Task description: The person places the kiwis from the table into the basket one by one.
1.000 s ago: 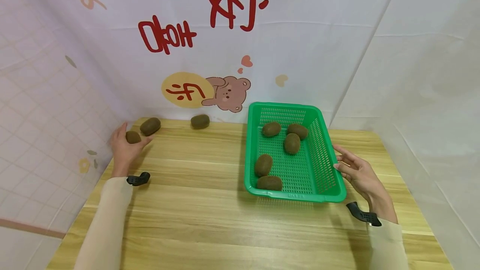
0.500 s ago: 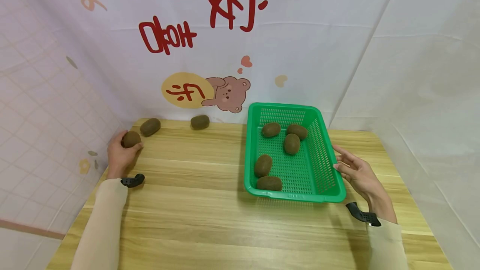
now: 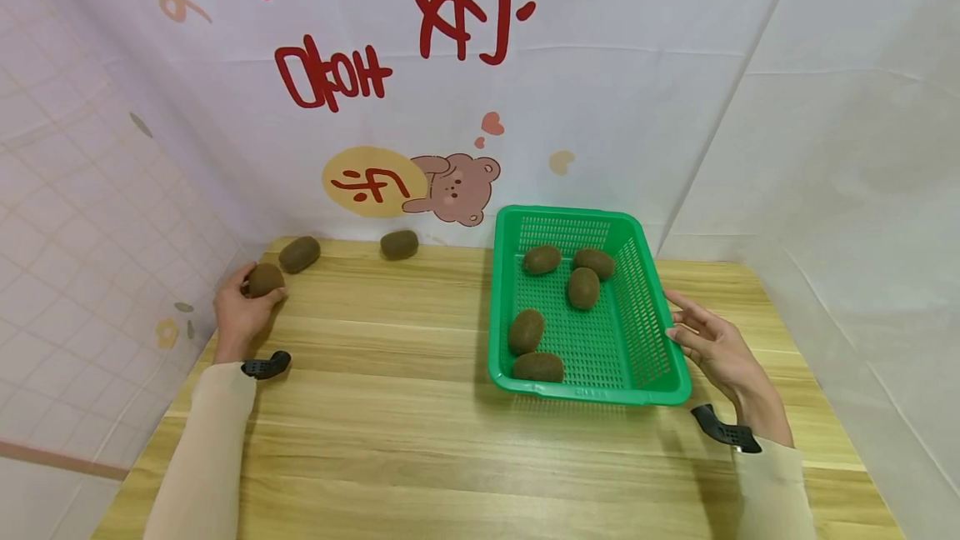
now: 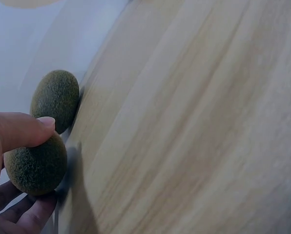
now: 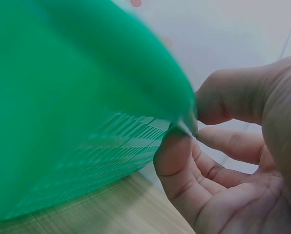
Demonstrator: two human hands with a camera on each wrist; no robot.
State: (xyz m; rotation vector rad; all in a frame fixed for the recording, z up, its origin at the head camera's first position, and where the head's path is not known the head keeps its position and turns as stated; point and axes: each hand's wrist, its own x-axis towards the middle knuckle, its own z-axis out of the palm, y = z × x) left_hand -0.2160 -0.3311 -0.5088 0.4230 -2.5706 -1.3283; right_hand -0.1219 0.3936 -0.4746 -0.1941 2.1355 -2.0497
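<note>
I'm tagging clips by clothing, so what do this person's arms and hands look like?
The left sleeve and right sleeve are long, plain and cream, reaching close to the wrists. A curved black piece with small holes shows at each wrist: the left black piece and right black piece. The left hand and right hand are ungloved; no cables show.

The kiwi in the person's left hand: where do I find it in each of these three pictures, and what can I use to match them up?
Head: the held kiwi is at the left, slightly below mid-height, in the left hand.
Left wrist: lower left, just below a second kiwi.
Right wrist: not in this picture; the green basket fills much of the left side.
Shared landmark: the wooden table, seen in all three.
</note>
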